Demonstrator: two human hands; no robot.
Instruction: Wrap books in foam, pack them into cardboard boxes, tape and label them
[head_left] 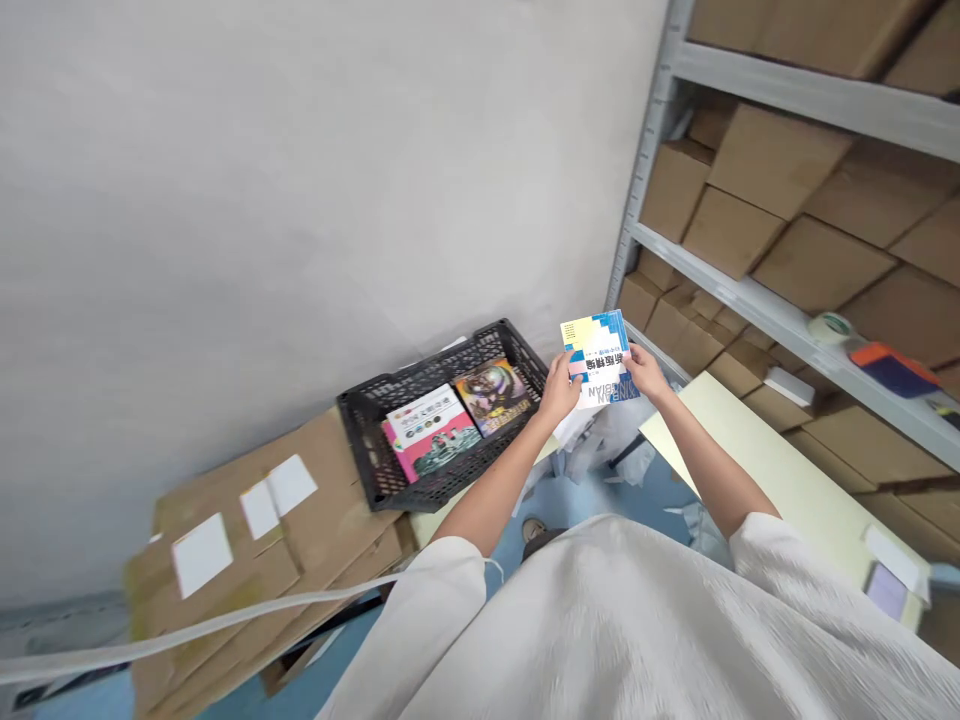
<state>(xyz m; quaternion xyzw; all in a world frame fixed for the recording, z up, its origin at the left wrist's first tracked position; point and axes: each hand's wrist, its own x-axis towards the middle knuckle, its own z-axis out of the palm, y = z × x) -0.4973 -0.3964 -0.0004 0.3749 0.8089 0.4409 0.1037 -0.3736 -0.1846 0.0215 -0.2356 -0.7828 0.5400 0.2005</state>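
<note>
Between my two hands is a book with a yellow, white and blue cover, its lettering upside down from where I look. My left hand grips its left edge, with the thumb on the cover. On the opposite edge my right hand is closed around the side. To the left stands a black plastic crate. Inside it lie a pink and white book and, to its right, a book with a dark, colourful picture cover.
Flattened cardboard with white labels lies left of the crate. A metal shelf full of cardboard boxes runs along the right, with a tape roll on it. Below it is a pale yellow tabletop. Plastic scraps lie on the blue floor.
</note>
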